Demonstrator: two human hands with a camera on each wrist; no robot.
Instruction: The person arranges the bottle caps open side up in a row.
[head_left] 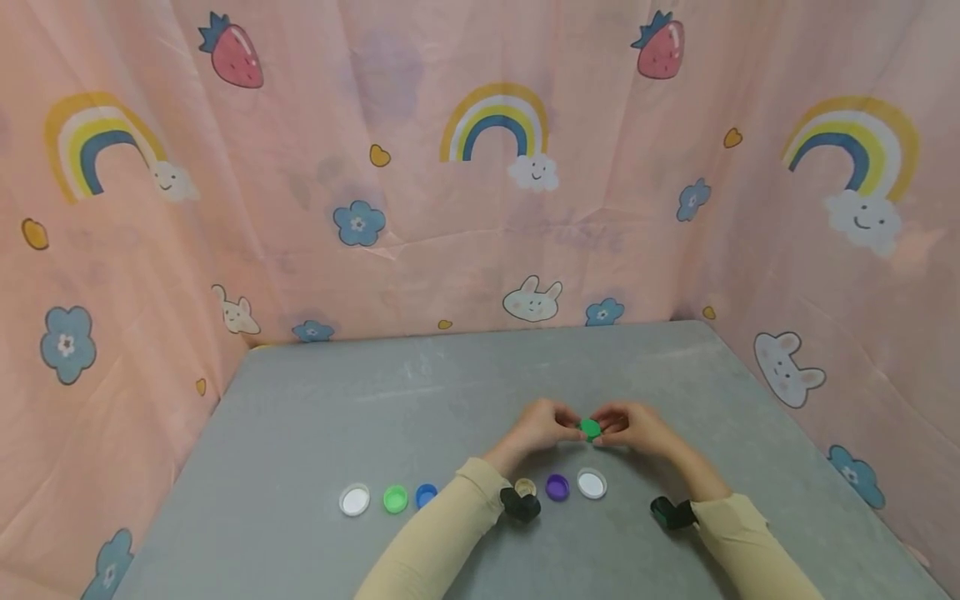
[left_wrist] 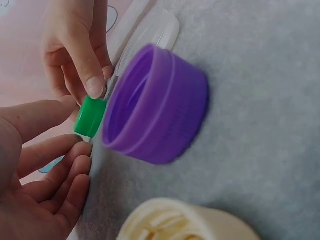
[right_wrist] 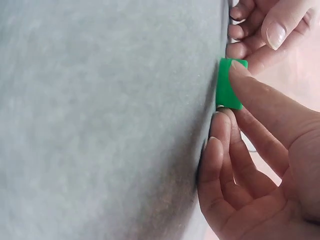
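A small green bottle cap (head_left: 590, 429) is raised at the fingertips of both hands, over the right part of the table. My right hand (right_wrist: 260, 165) pinches it, thumb on its near side and fingers behind. On the cap's other side is my left hand (left_wrist: 40, 170), fingers loosely bent and thumb apart from the index finger. The left thumb shows away from the cap in the right wrist view; whether a left fingertip touches it is hard to tell. Nearer the body, a purple cap (left_wrist: 185, 100) and a cream cap (left_wrist: 225, 220) lie with hollow sides up.
A white lid (head_left: 592, 483) lies right of the purple cap. Farther left are another white lid (head_left: 355, 500), a light green cap (head_left: 395, 499) and a blue cap (head_left: 426, 494), partly behind the left sleeve. A pink printed curtain (head_left: 480, 242) surrounds the grey table (head_left: 315, 417).
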